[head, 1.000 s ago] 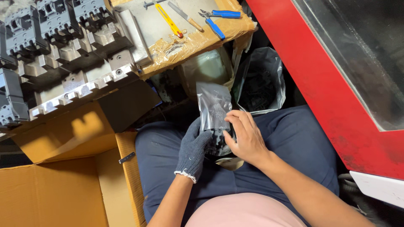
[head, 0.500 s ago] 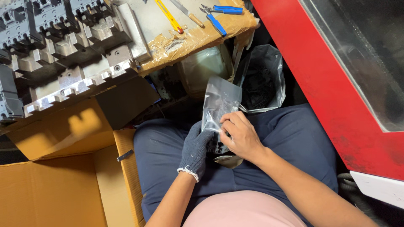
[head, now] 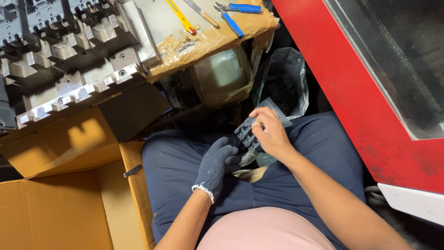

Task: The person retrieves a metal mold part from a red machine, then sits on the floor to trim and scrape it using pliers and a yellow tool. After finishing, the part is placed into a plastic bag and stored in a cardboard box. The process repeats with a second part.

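Cluttered workshop floor: over the lap, the gloved left hand (head: 216,163) grips a small clear bag (head: 252,134) from below while the bare right hand (head: 270,134) pinches its top, seemingly opening it.

The picture is bright and sharp, with dark shadows under the bench (head: 217,34) and no glare.

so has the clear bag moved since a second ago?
Yes. The clear plastic bag has tipped from upright toward the red panel, nearly flat over the lap.
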